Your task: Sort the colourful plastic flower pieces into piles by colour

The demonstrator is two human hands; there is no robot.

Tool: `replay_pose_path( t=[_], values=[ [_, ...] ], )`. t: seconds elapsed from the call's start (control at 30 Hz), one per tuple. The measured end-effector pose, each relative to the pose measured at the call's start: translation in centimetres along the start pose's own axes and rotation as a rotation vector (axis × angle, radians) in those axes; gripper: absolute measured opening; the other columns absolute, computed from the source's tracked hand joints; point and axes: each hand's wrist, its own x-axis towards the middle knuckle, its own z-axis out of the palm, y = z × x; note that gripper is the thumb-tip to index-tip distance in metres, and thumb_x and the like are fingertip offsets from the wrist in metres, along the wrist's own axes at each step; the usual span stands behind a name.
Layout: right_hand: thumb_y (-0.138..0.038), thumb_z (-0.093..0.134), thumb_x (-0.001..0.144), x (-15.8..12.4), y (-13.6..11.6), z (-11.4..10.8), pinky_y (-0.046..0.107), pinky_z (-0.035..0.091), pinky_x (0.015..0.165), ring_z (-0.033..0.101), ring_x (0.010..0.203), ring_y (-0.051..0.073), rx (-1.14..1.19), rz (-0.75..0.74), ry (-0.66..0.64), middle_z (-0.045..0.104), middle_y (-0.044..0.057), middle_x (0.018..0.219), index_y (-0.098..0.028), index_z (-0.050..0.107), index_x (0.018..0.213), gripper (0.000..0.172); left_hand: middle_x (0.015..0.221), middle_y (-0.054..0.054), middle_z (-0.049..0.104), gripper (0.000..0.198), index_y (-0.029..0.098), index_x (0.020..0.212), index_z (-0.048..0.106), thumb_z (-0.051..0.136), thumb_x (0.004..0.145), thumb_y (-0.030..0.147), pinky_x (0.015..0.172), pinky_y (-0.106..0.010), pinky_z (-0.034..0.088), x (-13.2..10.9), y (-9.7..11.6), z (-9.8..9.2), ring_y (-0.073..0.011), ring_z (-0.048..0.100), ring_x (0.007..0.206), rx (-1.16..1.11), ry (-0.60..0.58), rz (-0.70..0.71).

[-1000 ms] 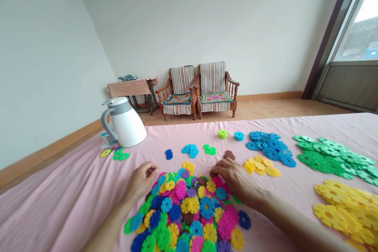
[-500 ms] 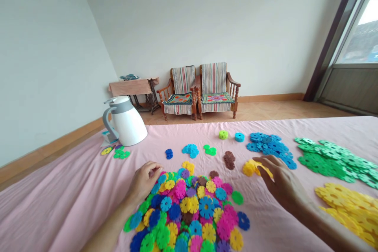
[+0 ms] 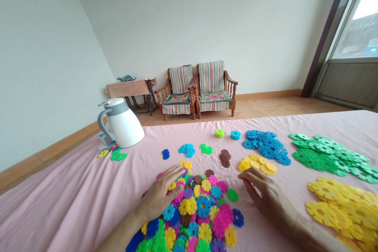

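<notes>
Notched plastic flower discs in mixed colours form a heap [image 3: 203, 206] in front of me on the pink cloth [image 3: 71, 189]. My left hand [image 3: 165, 187] lies over the heap's upper left side, fingers stretched out and thumb apart, touching discs. Close to the small yellow disc pile [image 3: 258, 163], on its near side, is my right hand [image 3: 261, 189]. Its fingers are loosely bent and apart, with no disc visible in them. Small groups lie beyond the heap: brown discs [image 3: 225, 158], green discs [image 3: 206, 149], light blue discs [image 3: 187, 150] and dark blue discs [image 3: 165, 154].
Larger piles of blue discs [image 3: 267, 145], green discs [image 3: 330, 155] and yellow discs [image 3: 345, 208] spread along the right. A lime stack [image 3: 219, 133] and a blue stack [image 3: 235, 135] stand farther back. A white jug [image 3: 125, 126] stands at the left. Two chairs [image 3: 211, 86] are against the wall.
My left hand has moved right, from the heap's edge onto it, and its fingers have spread. My right hand has drawn back from the small yellow pile, which now shows more fully.
</notes>
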Motion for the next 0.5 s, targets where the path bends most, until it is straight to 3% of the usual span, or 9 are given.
replay_pose_path(
  t=[0.17, 0.23, 0.33, 0.4, 0.5],
  values=[
    [-0.022, 0.031, 0.094, 0.0, -0.2, 0.0, 0.031, 0.049, 0.074, 0.061, 0.083, 0.018, 0.022, -0.007, -0.056, 0.061, 0.008, 0.091, -0.021, 0.059, 0.098, 0.027, 0.144, -0.002, 0.041, 0.042, 0.029, 0.133, 0.048, 0.038, 0.093, 0.041, 0.114, -0.041, 0.023, 1.2, 1.5, 0.3, -0.0190, 0.032, 0.135, -0.103, -0.033, 0.002],
    [-0.021, 0.031, 0.094, 0.0, -0.1, -0.2, 0.031, 0.049, 0.073, 0.060, 0.082, 0.018, 0.037, -0.001, -0.053, 0.061, 0.008, 0.091, -0.021, 0.059, 0.098, 0.028, 0.140, -0.004, 0.047, 0.040, 0.026, 0.129, 0.052, 0.040, 0.092, 0.038, 0.112, -0.040, 0.027, 1.5, 2.0, -0.3, -0.0200, 0.038, 0.131, -0.126, 0.007, 0.031],
    [-0.021, 0.032, 0.093, 0.0, 0.0, -0.4, 0.031, 0.048, 0.072, 0.060, 0.081, 0.018, 0.058, 0.006, -0.054, 0.061, 0.008, 0.089, -0.021, 0.059, 0.092, 0.028, 0.117, -0.007, 0.062, 0.028, 0.025, 0.109, 0.065, 0.053, 0.085, 0.034, 0.102, -0.037, 0.039, 1.4, 2.8, -1.7, -0.0220, 0.053, 0.113, -0.098, 0.042, 0.067],
    [-0.021, 0.032, 0.093, 0.0, 0.0, -0.4, 0.031, 0.048, 0.072, 0.059, 0.081, 0.018, 0.057, 0.009, -0.060, 0.061, 0.008, 0.089, -0.021, 0.059, 0.089, 0.027, 0.101, -0.005, 0.064, 0.020, 0.025, 0.097, 0.069, 0.061, 0.079, 0.031, 0.093, -0.035, 0.044, 0.8, 3.4, -2.5, -0.0210, 0.058, 0.099, -0.054, -0.021, 0.049],
    [-0.021, 0.032, 0.093, 0.1, 0.1, -0.4, 0.032, 0.048, 0.074, 0.059, 0.083, 0.018, 0.054, 0.018, -0.074, 0.061, 0.008, 0.090, -0.020, 0.059, 0.088, 0.027, 0.097, -0.002, 0.061, 0.022, 0.027, 0.094, 0.068, 0.066, 0.072, 0.027, 0.090, -0.033, 0.043, -0.1, 4.3, -3.1, -0.0202, 0.056, 0.096, 0.016, -0.127, 0.010]
  ],
)
